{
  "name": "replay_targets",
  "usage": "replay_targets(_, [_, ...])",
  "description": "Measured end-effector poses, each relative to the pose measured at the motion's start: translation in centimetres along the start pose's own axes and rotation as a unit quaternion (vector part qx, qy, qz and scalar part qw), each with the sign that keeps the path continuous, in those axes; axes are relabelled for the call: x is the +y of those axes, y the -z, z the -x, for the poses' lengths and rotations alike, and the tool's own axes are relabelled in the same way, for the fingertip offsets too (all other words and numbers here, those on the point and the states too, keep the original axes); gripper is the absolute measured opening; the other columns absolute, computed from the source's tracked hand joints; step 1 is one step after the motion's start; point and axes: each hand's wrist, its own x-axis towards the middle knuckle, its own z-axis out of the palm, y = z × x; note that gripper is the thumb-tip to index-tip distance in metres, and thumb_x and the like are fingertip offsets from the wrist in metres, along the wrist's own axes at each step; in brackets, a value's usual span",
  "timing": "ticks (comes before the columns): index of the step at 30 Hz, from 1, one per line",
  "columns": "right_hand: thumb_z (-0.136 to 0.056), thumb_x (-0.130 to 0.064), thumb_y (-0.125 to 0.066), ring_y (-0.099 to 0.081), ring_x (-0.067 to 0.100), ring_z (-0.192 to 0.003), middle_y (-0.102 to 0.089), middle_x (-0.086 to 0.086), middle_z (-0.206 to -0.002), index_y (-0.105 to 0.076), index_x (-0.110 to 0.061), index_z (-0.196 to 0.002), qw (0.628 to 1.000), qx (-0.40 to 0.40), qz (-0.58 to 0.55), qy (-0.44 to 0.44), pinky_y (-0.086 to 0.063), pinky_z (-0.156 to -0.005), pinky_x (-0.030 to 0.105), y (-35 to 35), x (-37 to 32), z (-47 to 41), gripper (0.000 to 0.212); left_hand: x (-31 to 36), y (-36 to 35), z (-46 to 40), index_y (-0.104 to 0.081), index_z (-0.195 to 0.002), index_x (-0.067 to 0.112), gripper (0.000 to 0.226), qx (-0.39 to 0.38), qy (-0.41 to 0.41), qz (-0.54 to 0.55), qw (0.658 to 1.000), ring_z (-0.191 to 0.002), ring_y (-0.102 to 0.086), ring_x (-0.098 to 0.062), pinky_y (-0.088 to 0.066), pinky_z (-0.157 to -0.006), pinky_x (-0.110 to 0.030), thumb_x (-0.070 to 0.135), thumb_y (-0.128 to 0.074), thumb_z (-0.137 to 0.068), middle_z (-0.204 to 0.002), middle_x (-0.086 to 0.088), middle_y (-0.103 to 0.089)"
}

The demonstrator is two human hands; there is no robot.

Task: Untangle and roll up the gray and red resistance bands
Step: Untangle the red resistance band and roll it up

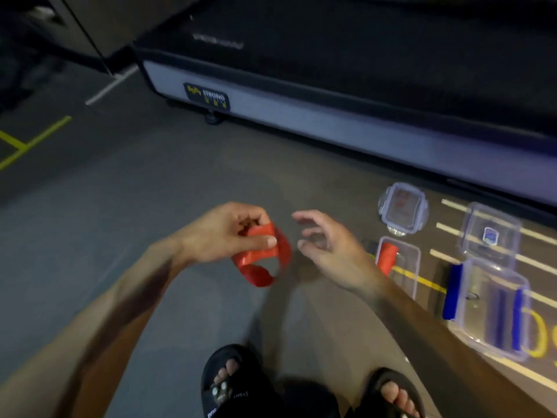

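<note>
Fingers of left hand pinched red band; right hand, at 3 o'clock, hung open, empty. Risk: loose loop could unroll w/o 2nd grip.

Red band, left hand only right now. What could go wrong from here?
1. The left hand pinches the red band at one spot while its loop hangs free and twisted; it could slip or uncoil, since the right hand is open and off it.
2. The frame is motion-blurred, so the grip may be less firm than it looks.
3. The clear containers sit close beside the right hand; a wide sweep might knock them.
</note>
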Motion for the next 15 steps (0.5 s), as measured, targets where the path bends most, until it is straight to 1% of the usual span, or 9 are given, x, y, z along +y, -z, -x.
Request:
replay_targets(2, [-0.083, 0.001, -0.063, -0.060, -0.002, -0.118, -0.063, -0.011, -0.131, -0.058, -0.038, -0.126, 0.997, -0.053, -0.033, 0.050, -0.046, -0.099, 0.017, 1.7, -6.4, 0.9, 0.058, 5.4, 2.2, 2.3, -0.071, -0.094, 0.016, 0.014, -0.028, -0.039, -0.054, 0.997, -0.072, -0.061, -0.013, -0.053, -0.068, -0.037, 0.030, -0.075, -0.094, -0.084, -0.008, -0.072])
replay_targets(3, [-0.078, 0.000, -0.062, -0.061, -0.001, -0.117, -0.066, -0.011, -0.127, -0.060, -0.035, -0.126, 0.994, -0.072, -0.051, 0.062, -0.046, -0.100, 0.017, 2.4, -9.3, 1.4, 0.059, 8.0, 3.2, 3.5, -0.071, -0.096, 0.016, 0.012, -0.037, -0.055, -0.063, 0.996, -0.075, -0.061, -0.014, -0.054, -0.071, -0.042, 0.028, -0.073, -0.095, -0.087, -0.011, -0.071])
replay_targets(5, [-0.071, -0.004, -0.062, -0.064, 0.002, -0.101, -0.072, -0.008, -0.108, -0.067, -0.024, -0.120, 0.992, -0.082, -0.051, 0.078, -0.049, -0.090, 0.021, 3.7, -14.8, 2.6, 0.053, 13.2, 5.0, 6.0, -0.068, -0.101, 0.009, 0.010, -0.047, -0.087, -0.067, 0.993, -0.082, -0.060, -0.016, -0.053, -0.078, -0.045, 0.019, -0.069, -0.098, -0.093, -0.018, -0.069])
replay_targets(7, [-0.064, -0.013, -0.061, -0.060, 0.007, -0.084, -0.069, -0.001, -0.089, -0.070, -0.018, -0.113, 0.992, -0.081, -0.042, 0.083, -0.048, -0.078, 0.028, 4.8, -19.0, 3.8, 0.050, 17.5, 6.2, 8.6, -0.065, -0.105, 0.000, 0.019, -0.038, -0.103, -0.056, 0.992, -0.087, -0.060, -0.019, -0.051, -0.081, -0.045, 0.017, -0.066, -0.097, -0.096, -0.020, -0.068])
replay_targets(9, [-0.061, -0.018, -0.062, -0.058, 0.008, -0.080, -0.066, -0.003, -0.083, -0.070, -0.013, -0.108, 0.989, -0.091, -0.075, 0.091, -0.045, -0.075, 0.027, 5.8, -22.2, 5.2, 0.048, 20.8, 7.2, 11.0, -0.065, -0.106, -0.002, 0.026, -0.012, -0.100, -0.039, 0.994, -0.087, -0.059, -0.021, -0.049, -0.081, -0.040, 0.021, -0.064, -0.094, -0.094, -0.013, -0.067])
replay_targets(11, [-0.067, -0.014, -0.067, -0.062, 0.010, -0.081, -0.068, -0.004, -0.083, -0.070, -0.013, -0.103, 0.981, -0.100, -0.120, 0.111, -0.047, -0.080, 0.027, 6.7, -24.2, 6.6, 0.036, 23.4, 7.8, 13.3, -0.067, -0.104, 0.001, 0.020, 0.018, -0.103, -0.023, 0.994, -0.085, -0.060, -0.020, -0.049, -0.079, -0.033, 0.019, -0.063, -0.095, -0.091, -0.008, -0.067])
replay_targets(13, [-0.078, -0.004, -0.073, -0.064, 0.006, -0.077, -0.070, -0.007, -0.081, -0.068, -0.015, -0.098, 0.975, -0.099, -0.146, 0.138, -0.049, -0.075, 0.020, 7.0, -25.3, 7.7, 0.024, 25.1, 7.7, 15.4, -0.068, -0.100, 0.005, 0.008, 0.077, -0.115, -0.009, 0.990, -0.079, -0.060, -0.015, -0.049, -0.074, -0.028, 0.009, -0.062, -0.100, -0.085, -0.004, -0.067])
replay_targets(14, [-0.080, -0.001, -0.075, -0.064, 0.003, -0.074, -0.071, -0.009, -0.079, -0.067, -0.014, -0.097, 0.974, -0.091, -0.149, 0.145, -0.049, -0.071, 0.017, 6.8, -25.5, 8.3, 0.023, 25.6, 7.5, 16.3, -0.068, -0.098, 0.006, 0.009, 0.118, -0.125, -0.005, 0.985, -0.075, -0.059, -0.012, -0.048, -0.070, -0.025, 0.006, -0.060, -0.101, -0.082, -0.002, -0.065])
replay_targets(15, [-0.080, -0.001, -0.078, -0.064, 0.003, -0.073, -0.071, -0.009, -0.079, -0.068, -0.014, -0.097, 0.975, -0.083, -0.144, 0.147, -0.051, -0.070, 0.018, 6.4, -25.5, 8.7, 0.023, 25.8, 7.4, 17.1, -0.068, -0.096, 0.007, 0.011, 0.163, -0.138, -0.001, 0.977, -0.072, -0.057, -0.010, -0.046, -0.066, -0.022, 0.005, -0.059, -0.101, -0.079, -0.001, -0.065])
